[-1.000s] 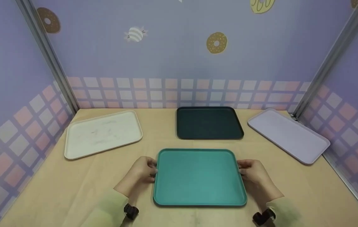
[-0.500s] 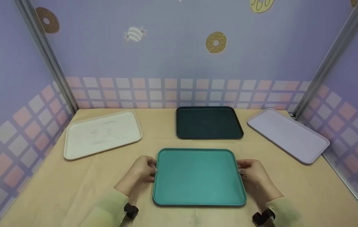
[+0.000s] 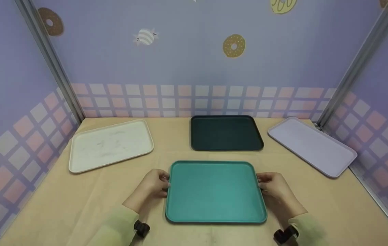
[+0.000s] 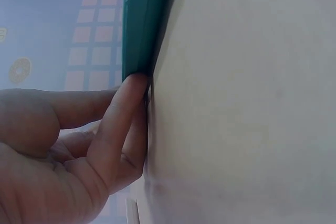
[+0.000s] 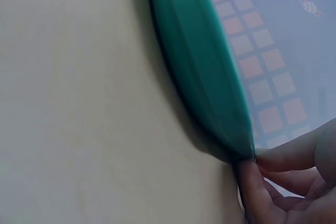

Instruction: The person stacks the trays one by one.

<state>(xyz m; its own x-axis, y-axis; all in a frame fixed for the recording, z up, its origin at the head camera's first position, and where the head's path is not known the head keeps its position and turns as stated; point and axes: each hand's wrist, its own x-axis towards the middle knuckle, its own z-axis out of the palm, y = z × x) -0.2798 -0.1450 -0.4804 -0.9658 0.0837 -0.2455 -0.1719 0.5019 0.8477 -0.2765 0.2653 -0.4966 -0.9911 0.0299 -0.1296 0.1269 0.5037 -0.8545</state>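
Observation:
A teal rectangular tray (image 3: 216, 192) lies flat on the table at the front middle. My left hand (image 3: 155, 183) pinches its left edge, and my right hand (image 3: 275, 185) does the same on the right edge. In the left wrist view, a fingertip sits at the underside of the tray's rim (image 4: 144, 30), with other fingers bent against the tabletop. From the right wrist, the thumb and a finger (image 5: 257, 187) meet at the lower end of the tray's side (image 5: 205, 72). Some fingers are hidden behind others.
Behind the teal tray lies a black tray (image 3: 227, 133). A cream tray (image 3: 112, 145) rests at an angle on the back left, and a pale lilac tray (image 3: 313, 147) at the back right. Patterned walls (image 3: 187, 68) enclose the table's back and sides.

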